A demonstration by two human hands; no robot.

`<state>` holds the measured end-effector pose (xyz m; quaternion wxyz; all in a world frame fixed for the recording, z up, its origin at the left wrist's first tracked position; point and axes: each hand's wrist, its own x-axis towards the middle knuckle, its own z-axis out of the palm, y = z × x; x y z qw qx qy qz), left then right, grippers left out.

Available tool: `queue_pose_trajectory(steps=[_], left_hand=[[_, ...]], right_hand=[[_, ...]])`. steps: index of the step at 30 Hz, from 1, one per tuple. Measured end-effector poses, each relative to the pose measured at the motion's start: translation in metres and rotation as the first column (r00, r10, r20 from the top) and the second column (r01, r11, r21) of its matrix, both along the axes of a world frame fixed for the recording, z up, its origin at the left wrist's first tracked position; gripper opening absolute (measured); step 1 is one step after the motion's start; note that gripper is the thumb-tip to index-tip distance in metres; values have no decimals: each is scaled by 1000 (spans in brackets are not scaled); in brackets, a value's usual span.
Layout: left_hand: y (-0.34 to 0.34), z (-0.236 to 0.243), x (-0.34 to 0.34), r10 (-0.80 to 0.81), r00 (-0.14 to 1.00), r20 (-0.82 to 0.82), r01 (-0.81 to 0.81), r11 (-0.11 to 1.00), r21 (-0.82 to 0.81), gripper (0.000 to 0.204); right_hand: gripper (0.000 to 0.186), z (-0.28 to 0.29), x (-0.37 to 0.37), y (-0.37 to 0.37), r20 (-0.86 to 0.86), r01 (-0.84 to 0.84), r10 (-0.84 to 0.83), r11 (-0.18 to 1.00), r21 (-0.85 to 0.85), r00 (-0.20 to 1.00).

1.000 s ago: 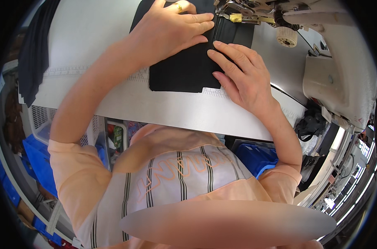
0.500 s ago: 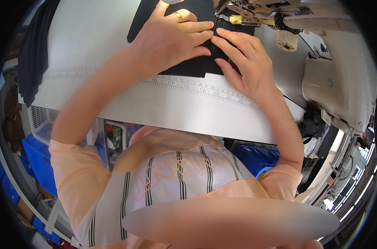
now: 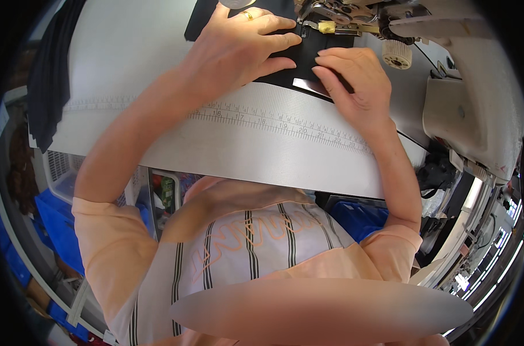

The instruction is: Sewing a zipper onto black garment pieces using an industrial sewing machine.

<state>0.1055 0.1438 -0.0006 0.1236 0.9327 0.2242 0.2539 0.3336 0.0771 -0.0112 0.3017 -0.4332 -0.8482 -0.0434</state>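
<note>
A piece of black fabric [image 3: 308, 55] lies flat on the white sewing table [image 3: 158, 57], under the metal presser foot [image 3: 325, 23] of a white sewing machine [image 3: 469, 104]. My left hand [image 3: 239, 49], with a ring on one finger, presses flat on the fabric's left part, fingers stretched toward the foot. My right hand [image 3: 354, 81] presses the fabric's near right edge with its fingertips, just in front of the foot. A shiny metal plate [image 3: 311, 86] shows at the fabric's near edge.
A printed ruler strip [image 3: 262, 118] runs along the table near its front edge. A dark garment [image 3: 48, 86] hangs over the table's left side. Blue bins [image 3: 54, 219] and a white crate sit below the table.
Both hands have slid the black fabric away from me toward the machine, so less of it shows in front of the presser foot. The view has shifted closer to the table.
</note>
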Motion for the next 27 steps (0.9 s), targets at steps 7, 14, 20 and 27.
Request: queue_pose_trajectory(steps=[7,14,20,27], left_hand=[[10,-9,3,-10,996,93,2,997,79,32],[1,-17,1,65,998,-5,-64,989,132,33],[3,-12,-1,56,998,-8,-55,992,110,33],[5,1,2,34,999,12,-35,996,82,33]], right_hand=[[33,18,19,15,-724,-570,-559,465,-677,405],[25,-4,-2,7,-436,-73,-121,913,-402,892],[33,-11,-10,2,86,121,-119,992,-24,989],[35,-3,-12,4,73,170,-162,977,-126,984]])
